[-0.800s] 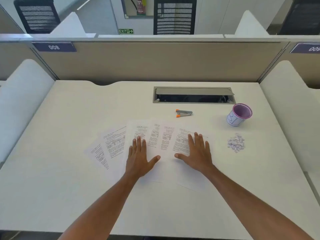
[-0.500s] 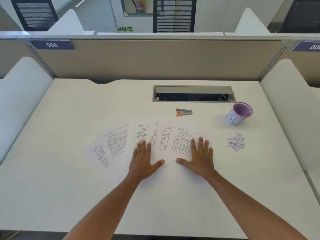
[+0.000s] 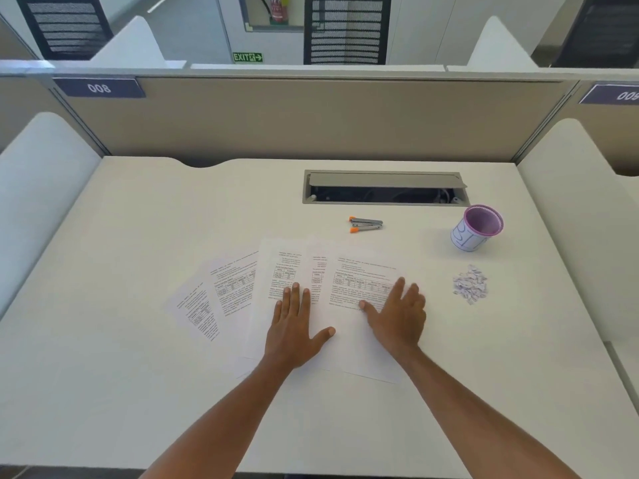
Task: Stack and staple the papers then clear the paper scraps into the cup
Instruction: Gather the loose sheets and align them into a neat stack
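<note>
The desk [image 3: 138, 375] is plain off-white. At centre frame, white papers [image 3: 359, 271] carry black print and small tables. The stapler [image 3: 366, 224] above them is silver with orange tips. Upper right, the cup [image 3: 476, 233] is purple-rimmed, white-wrapped with dark lettering; the scraps [image 3: 470, 284] below are white.

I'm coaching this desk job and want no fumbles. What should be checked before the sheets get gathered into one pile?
1. Both hands free and on the sheets: ok. The left hand and right hand lie flat on the papers, holding nothing.
2. Papers already squared up: not ok. They are fanned out and overlapping.
3. Stapler clear of the papers: ok, it lies beyond them.
4. Paper scraps apart from the sheets: ok, piled to the right.
5. Cup upright and open: ok.
6. Number of sheets: cannot tell, overlaps hide edges.
</note>
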Action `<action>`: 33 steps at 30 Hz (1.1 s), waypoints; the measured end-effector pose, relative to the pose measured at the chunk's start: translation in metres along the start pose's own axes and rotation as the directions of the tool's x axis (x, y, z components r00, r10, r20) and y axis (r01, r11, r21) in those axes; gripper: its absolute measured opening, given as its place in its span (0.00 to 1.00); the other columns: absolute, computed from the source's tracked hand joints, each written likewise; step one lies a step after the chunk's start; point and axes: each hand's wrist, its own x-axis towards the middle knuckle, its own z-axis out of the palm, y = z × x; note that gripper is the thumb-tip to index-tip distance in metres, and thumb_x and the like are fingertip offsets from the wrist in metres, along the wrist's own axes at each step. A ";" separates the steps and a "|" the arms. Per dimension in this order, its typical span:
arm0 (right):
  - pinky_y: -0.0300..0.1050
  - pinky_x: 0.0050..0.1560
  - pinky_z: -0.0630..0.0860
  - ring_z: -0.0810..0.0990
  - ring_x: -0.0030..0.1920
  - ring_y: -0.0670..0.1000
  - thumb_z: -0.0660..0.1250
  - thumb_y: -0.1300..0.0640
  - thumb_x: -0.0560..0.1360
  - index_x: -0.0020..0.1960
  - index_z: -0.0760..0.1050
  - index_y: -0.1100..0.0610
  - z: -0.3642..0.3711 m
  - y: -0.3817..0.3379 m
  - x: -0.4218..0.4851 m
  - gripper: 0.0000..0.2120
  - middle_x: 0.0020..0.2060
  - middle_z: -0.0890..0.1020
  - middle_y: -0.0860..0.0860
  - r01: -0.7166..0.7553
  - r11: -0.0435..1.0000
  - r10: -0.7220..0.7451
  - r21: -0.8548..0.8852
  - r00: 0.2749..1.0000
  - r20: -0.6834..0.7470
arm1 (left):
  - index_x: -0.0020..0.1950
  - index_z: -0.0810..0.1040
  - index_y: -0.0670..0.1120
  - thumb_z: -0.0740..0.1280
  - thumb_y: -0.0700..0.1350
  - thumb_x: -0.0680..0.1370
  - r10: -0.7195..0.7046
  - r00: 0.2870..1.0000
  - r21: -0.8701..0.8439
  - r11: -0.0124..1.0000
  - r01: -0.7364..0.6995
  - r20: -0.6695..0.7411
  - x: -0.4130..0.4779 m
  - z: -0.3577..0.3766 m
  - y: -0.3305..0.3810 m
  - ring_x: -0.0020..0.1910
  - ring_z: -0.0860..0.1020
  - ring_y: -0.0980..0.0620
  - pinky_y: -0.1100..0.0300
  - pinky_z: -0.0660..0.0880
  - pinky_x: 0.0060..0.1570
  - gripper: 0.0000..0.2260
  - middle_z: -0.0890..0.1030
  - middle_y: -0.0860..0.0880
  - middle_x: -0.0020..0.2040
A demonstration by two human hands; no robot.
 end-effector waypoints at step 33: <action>0.58 0.71 0.75 0.74 0.73 0.58 0.75 0.31 0.68 0.80 0.66 0.51 -0.025 -0.052 0.012 0.47 0.72 0.72 0.52 -0.289 0.710 0.115 0.642 0.947 0.300 | 0.91 0.44 0.46 0.59 0.76 0.80 -0.008 1.000 0.048 0.999 0.007 0.017 0.005 -0.011 0.014 0.90 0.41 0.43 0.47 0.50 0.88 0.52 0.39 0.44 0.91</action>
